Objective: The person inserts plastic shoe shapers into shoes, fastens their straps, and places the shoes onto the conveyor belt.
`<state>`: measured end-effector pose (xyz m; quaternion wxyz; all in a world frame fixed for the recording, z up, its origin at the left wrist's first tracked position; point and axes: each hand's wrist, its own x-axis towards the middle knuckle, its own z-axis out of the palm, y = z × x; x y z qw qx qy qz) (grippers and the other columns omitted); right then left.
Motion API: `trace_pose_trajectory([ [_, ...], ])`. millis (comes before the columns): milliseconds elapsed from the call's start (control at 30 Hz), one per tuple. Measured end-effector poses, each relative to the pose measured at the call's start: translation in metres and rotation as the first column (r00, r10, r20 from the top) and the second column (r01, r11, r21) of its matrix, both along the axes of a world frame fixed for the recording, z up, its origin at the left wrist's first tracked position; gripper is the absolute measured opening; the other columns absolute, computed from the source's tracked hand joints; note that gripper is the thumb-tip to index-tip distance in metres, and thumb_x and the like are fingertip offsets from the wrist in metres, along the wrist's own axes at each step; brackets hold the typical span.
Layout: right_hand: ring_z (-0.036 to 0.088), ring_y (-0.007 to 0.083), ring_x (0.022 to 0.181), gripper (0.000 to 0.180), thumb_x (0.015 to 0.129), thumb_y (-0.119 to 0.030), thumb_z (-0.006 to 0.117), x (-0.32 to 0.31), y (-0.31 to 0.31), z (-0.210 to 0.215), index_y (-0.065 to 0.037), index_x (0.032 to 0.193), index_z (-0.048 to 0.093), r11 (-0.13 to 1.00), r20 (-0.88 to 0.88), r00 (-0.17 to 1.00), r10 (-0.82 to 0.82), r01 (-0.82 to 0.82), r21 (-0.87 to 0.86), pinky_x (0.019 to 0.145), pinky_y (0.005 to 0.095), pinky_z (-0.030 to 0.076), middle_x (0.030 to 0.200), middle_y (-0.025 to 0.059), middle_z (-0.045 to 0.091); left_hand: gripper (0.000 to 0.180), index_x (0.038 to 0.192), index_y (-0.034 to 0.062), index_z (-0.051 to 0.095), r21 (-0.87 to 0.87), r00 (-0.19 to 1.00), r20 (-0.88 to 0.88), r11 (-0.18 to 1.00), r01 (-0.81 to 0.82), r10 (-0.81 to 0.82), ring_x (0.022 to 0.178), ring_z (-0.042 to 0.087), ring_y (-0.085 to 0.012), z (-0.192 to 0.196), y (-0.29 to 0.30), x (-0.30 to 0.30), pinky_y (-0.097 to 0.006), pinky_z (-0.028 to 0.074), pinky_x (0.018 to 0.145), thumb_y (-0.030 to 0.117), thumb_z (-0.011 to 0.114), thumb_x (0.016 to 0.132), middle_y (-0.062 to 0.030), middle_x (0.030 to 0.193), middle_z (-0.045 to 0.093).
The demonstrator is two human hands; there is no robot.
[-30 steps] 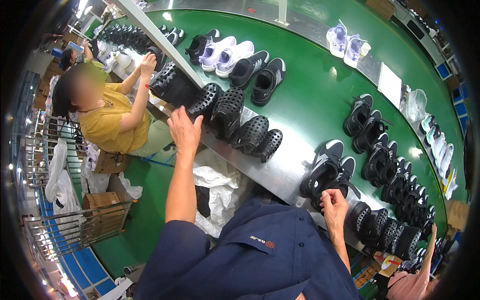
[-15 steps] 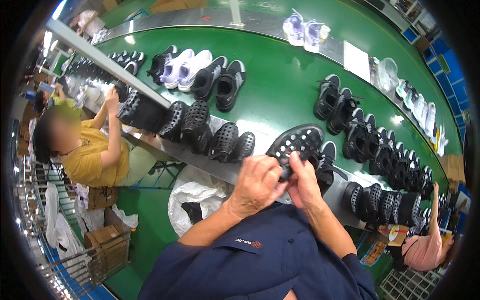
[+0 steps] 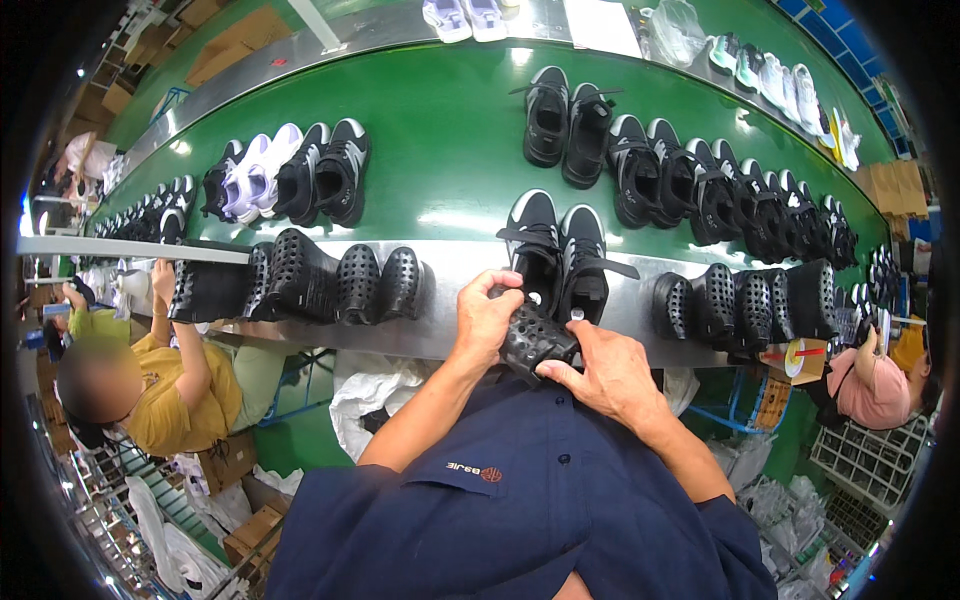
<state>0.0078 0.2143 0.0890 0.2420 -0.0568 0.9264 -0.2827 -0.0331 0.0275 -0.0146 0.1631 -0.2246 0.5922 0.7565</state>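
While bending over the long, smooth green table [image 3: 430, 180], works at its shiny grey metal ledge [image 3: 455, 270]. Has in front a pair of black, fabric-looking shoes with pale grey toes and loose straps [image 3: 583, 240], toes pointing away from the body. Can see this pair more fully than half a second ago, after lowering both hands. With the bare left hand [image 3: 488, 320], curls fingers and thumb around one end; with the bare right hand [image 3: 612, 372], pinches the other end of a smaller black, curved, stiff-looking, many-holed piece [image 3: 538, 335]. No longer holds it raised with the holed face upward; keeps it close to the body, just before the heels. Cannot tell if also touching a heel. For the handling, seems to mean turning the piece between both hands, without release yet.
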Motion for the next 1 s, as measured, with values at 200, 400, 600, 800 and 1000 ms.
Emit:
trace_pose_trajectory([
  [200, 0.068, 0.0428, 0.070, 0.056, 0.088, -0.049, 0.069, 0.007, 0.009, -0.017, 0.006, 0.096, 0.063, 0.984, 0.039, 0.994, -0.101, 0.106, -0.145, 0.067, 0.0493, 0.054, 0.069, 0.0227, 0.066, 0.029, 0.109, 0.0011, 0.065, -0.446, 0.966, -0.148, 0.886, 0.125, -0.211, 0.089, 0.061, -0.0198, -0.001, 0.010, -0.010, -0.033, 0.051, 0.078, 0.005, 0.072, 0.081, -0.0115, 0.106, 0.064],
  [400, 0.068, 0.0463, 0.075, 0.049, 0.089, -0.042, 0.065, -0.008, 0.016, -0.028, 0.006, 0.083, 0.064, 0.990, -0.061, 0.995, -0.077, 0.083, 0.113, 0.072, 0.0521, 0.054, 0.073, 0.0286, 0.066, 0.028, 0.103, -0.0002, 0.064, -0.926, 0.487, -0.351, 0.374, -0.053, -0.800, 0.100, 0.058, -0.0402, -0.018, 0.011, -0.052, -0.047, 0.049, 0.087, 0.009, 0.072, 0.078, -0.0198, 0.106, 0.062],
  [600, 0.070, 0.0401, 0.065, 0.039, 0.090, -0.034, 0.066, -0.032, -0.017, -0.100, 0.004, 0.086, 0.060, 0.977, -0.298, 0.952, -0.070, 0.126, 0.174, 0.062, 0.0468, 0.057, 0.070, 0.0235, 0.068, 0.006, 0.085, 0.0002, 0.064, -0.883, 0.376, -0.380, 0.452, 0.124, -0.845, 0.083, 0.064, -0.0426, -0.050, 0.006, -0.062, -0.052, 0.048, 0.091, 0.005, 0.063, 0.081, -0.0220, 0.079, 0.065],
  [800, 0.070, 0.0325, 0.077, 0.044, 0.084, -0.029, 0.076, -0.031, -0.056, -0.139, 0.003, 0.106, 0.054, 0.974, -0.455, 0.889, 0.044, 0.063, 0.218, 0.062, 0.0406, 0.058, 0.085, 0.0172, 0.067, 0.018, 0.100, -0.0002, 0.071, -0.774, 0.549, -0.369, 0.575, 0.265, -0.750, 0.084, 0.069, -0.0403, -0.060, -0.018, -0.073, -0.045, 0.055, 0.075, 0.008, 0.062, 0.086, -0.0244, 0.089, 0.069],
  [1000, 0.070, 0.0332, 0.076, 0.037, 0.089, -0.023, 0.070, -0.041, -0.068, -0.149, 0.002, 0.114, 0.058, 0.987, -0.467, 0.874, -0.132, 0.162, 0.024, 0.064, 0.0427, 0.056, 0.078, 0.0168, 0.067, 0.020, 0.099, -0.0012, 0.072, -0.724, 0.630, -0.306, 0.604, 0.332, -0.713, 0.085, 0.070, -0.0379, -0.039, -0.021, -0.078, -0.041, 0.055, 0.078, 0.012, 0.062, 0.087, -0.0231, 0.092, 0.071],
])
